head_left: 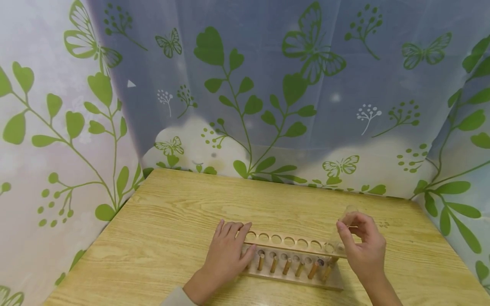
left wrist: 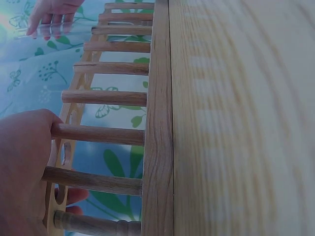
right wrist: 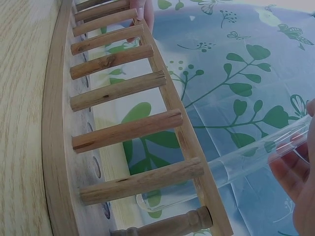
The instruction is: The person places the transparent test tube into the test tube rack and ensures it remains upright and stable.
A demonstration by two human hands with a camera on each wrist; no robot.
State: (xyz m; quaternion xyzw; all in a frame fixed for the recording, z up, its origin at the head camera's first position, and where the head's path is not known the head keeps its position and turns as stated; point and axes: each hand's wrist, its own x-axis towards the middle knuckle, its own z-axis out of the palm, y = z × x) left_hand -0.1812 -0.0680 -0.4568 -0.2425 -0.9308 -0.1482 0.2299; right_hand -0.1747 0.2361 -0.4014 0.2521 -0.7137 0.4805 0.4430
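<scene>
A wooden test tube rack (head_left: 292,278) stands on the table, its upper rail pierced by a row of round holes and a row of pegs rising from its base. My left hand (head_left: 226,251) holds the left end of the upper rail, thumb on the near side and fingers over the top. At the other end, my right hand (head_left: 365,246) pinches a clear glass test tube (right wrist: 231,167) near its top. In the right wrist view the tube slants through the upper rail, its rounded bottom between rail and base. Whether it touches the base I cannot tell.
The wood-grain table (head_left: 176,204) extends around the rack. Behind it and at both sides hangs a curtain (head_left: 264,140) printed with green leaves and butterflies. Wooden pegs (right wrist: 128,130) stand along the rack's near side.
</scene>
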